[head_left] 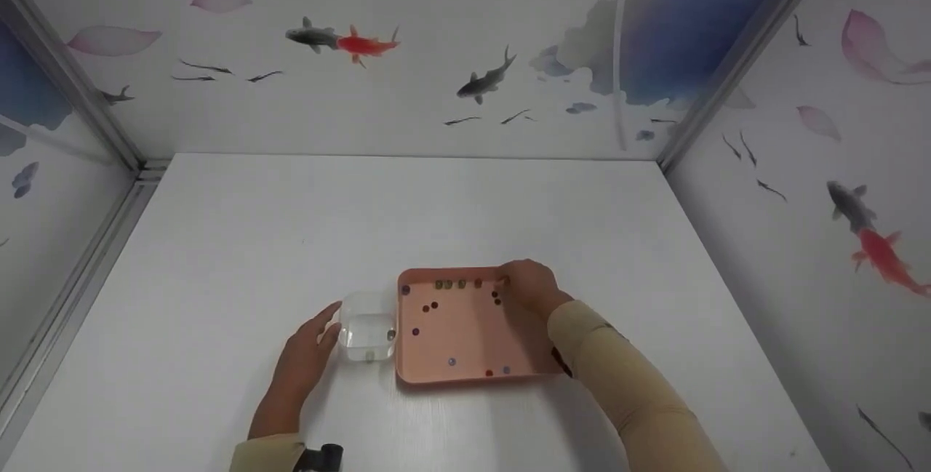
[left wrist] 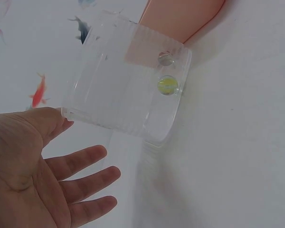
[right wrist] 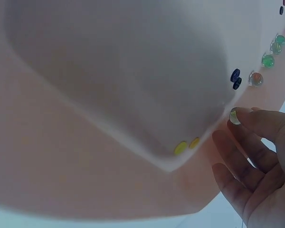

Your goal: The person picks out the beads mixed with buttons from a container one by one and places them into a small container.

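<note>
Down in the lower middle of the head view, a shallow pink plastic tray (head_left: 465, 334) with rounded corners lies on the white table (head_left: 291, 225), and a small clear plastic box (head_left: 367, 326) stands touching its left edge. Small glass beads (head_left: 429, 306) of several colours are scattered over the tray floor, with a short row of greenish ones along the far wall.

The left hand (head_left: 305, 356) rests on the table at the left of the clear box, fingers straight and relaxed, gripping nothing. In the left wrist view the thumb (left wrist: 47, 121) lies against the box's near corner, while the other fingers are spread below it and apart from it. Two beads lie inside the box against its far wall: a yellow bead (left wrist: 166, 85) and, just above it in the frame, a clear bead (left wrist: 165, 58).

The right hand (head_left: 529, 286) sits over the tray's upper right corner in the head view. In the right wrist view, at the right edge of the frame, its fingers are curled and a pale, whitish bead (right wrist: 234, 116) is pinched at the fingertips, just above the tray's rim. Two yellow beads (right wrist: 186, 145) lie together in the corner of the tray at the lower middle of that frame, near the hand. Dark blue beads (right wrist: 235, 79) and green beads (right wrist: 268, 60) lie along the wall towards the upper right.

Behind the table, white panels printed with fish and petals (head_left: 364, 43) fill the upper part of the head view.
</note>
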`<state>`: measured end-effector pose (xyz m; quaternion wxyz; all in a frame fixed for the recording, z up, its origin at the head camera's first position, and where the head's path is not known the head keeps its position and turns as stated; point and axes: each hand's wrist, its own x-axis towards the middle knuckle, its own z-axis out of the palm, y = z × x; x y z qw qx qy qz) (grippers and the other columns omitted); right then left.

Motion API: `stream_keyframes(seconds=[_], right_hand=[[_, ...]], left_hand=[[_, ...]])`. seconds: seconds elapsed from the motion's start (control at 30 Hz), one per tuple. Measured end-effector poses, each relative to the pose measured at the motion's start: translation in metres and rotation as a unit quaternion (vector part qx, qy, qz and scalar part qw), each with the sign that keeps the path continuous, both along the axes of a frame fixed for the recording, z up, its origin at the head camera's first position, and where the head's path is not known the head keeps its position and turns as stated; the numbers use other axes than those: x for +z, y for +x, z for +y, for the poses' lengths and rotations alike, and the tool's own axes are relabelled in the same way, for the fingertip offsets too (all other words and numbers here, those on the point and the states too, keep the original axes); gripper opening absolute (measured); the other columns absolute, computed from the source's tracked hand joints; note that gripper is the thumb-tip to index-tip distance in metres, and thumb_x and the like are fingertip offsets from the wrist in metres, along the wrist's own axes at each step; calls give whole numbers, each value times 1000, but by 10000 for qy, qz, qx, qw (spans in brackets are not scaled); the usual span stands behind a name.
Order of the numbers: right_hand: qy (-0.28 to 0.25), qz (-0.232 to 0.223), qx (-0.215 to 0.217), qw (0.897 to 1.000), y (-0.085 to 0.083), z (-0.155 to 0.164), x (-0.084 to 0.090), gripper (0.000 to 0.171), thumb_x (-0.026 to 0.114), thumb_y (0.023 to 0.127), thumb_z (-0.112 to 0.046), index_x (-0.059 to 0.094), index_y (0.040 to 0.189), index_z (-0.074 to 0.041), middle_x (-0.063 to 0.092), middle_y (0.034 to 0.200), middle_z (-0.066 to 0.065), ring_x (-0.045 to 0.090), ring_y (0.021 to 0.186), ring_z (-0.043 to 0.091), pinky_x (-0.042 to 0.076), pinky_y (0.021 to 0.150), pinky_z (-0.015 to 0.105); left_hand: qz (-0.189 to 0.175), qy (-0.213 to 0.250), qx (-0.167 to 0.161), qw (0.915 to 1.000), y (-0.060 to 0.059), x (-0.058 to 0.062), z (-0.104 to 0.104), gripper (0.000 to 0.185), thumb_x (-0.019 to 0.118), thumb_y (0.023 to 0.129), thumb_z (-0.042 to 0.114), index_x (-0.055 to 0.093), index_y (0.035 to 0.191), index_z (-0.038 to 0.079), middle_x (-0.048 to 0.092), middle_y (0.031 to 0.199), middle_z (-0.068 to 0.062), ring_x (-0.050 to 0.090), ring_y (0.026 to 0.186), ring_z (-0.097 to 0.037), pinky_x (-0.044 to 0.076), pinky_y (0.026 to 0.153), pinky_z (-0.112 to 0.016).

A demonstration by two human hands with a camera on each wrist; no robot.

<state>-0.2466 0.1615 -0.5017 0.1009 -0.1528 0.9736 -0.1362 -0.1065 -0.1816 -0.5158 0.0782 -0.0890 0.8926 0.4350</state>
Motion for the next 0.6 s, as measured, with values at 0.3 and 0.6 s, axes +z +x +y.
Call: stream_keyframes(seconds=[0.3, 0.6], right_hand=[[-473, 87, -354, 9982, 0, 0, 6, 23, 60, 93, -6, 74, 111, -12, 70, 114, 5, 62, 112, 25, 50, 96, 40], [-783, -46, -463, 9958, 8, 4, 7, 23, 62, 94, -9, 71, 115, -11, 69, 115, 7, 63, 110, 26, 52, 92, 41]], left_hand=[[-72, 104, 18, 9999, 0, -2, -1, 48, 44, 104, 25, 35, 150, 14, 36, 151, -19, 37, 135, -43, 29, 108, -61], [-79, 150, -21, 9999, 1, -2, -1, 48, 43, 104, 25, 34, 151, 15, 37, 150, -20, 37, 135, -44, 31, 108, -61]])
